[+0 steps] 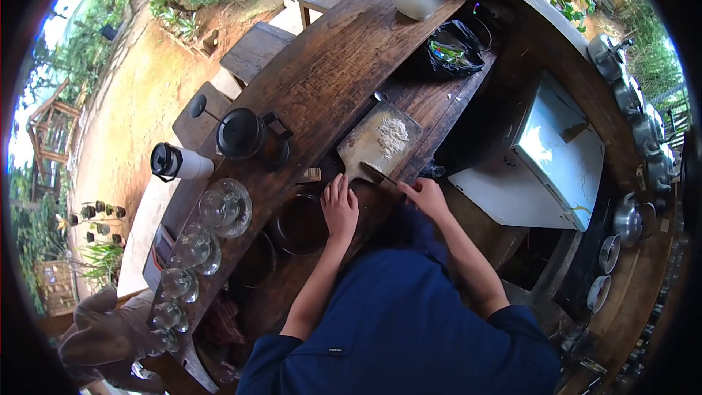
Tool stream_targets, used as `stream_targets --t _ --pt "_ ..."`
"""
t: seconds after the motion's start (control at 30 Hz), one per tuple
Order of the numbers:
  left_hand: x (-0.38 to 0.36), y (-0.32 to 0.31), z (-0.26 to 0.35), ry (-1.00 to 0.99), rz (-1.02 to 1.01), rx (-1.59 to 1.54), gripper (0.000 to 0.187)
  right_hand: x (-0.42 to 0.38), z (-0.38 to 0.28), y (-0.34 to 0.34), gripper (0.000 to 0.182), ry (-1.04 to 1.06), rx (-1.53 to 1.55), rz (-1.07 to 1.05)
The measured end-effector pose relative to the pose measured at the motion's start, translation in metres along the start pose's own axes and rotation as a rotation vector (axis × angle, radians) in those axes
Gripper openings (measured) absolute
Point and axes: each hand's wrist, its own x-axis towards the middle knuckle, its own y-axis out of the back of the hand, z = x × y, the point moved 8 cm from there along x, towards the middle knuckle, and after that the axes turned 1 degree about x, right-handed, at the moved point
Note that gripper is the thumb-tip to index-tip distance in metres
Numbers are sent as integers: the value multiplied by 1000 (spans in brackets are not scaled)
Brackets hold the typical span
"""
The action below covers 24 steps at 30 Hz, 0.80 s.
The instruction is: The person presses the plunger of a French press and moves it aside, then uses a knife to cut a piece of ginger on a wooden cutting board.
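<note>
A wooden cutting board (363, 139) lies on the lower shelf of the dark wooden counter, bearing a heap of pale chopped pieces (393, 137). My right hand (424, 196) is closed on the handle of a knife (379, 172), whose blade rests at the board's near right edge. Beside the board's handle, my left hand (340, 205) lies flat with its fingers spread and holds nothing. Just left of the board sits a small ridged block (311, 174). A spoon (380, 95) lies beyond the board.
Glass jars (225, 208), a French press (241, 134) and a white flask (191, 164) line the counter's left. A black plastic bag (455, 50) is at the far end. A white fridge (559, 150) stands right; a person (110, 333) is at lower left.
</note>
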Motion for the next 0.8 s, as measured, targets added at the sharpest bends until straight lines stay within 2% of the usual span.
stream_targets --t 0.27,0.43,0.53,0.8 --pt "-4 -2 1 21 -19 0 39 31 -11 34 59 92 64 83" --pt "-2 -3 4 20 -16 -1 41 17 -7 13 59 64 73 -97" --pt "1 -3 5 28 -20 7 41 30 -3 16 55 55 68 -118" --pt "-7 -1 4 50 -77 -14 42 70 -17 52 55 62 64 -33"
